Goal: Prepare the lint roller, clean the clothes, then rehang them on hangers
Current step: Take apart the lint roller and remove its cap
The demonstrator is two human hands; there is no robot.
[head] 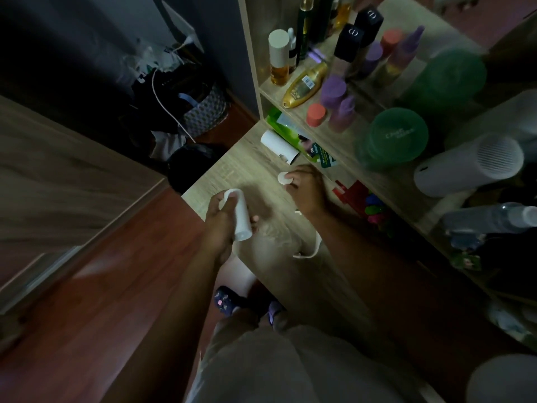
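Left hand [220, 228] has its fingers curled round the white roller [240, 213], just over the desk [232, 167]. Right hand [305, 189] pinches a small white cap [282, 178] close by, and a white roll [279, 146] lies further back.

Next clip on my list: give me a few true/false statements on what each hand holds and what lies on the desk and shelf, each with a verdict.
1. The left hand grips a white cylinder. True.
2. The right hand lies flat and empty on the desk. False: it pinches a small white cap.
3. A white roll lies on its side on the desk, beyond both hands. True.
4. The gold bottle stands upright on the shelf. False: it lies on its side.
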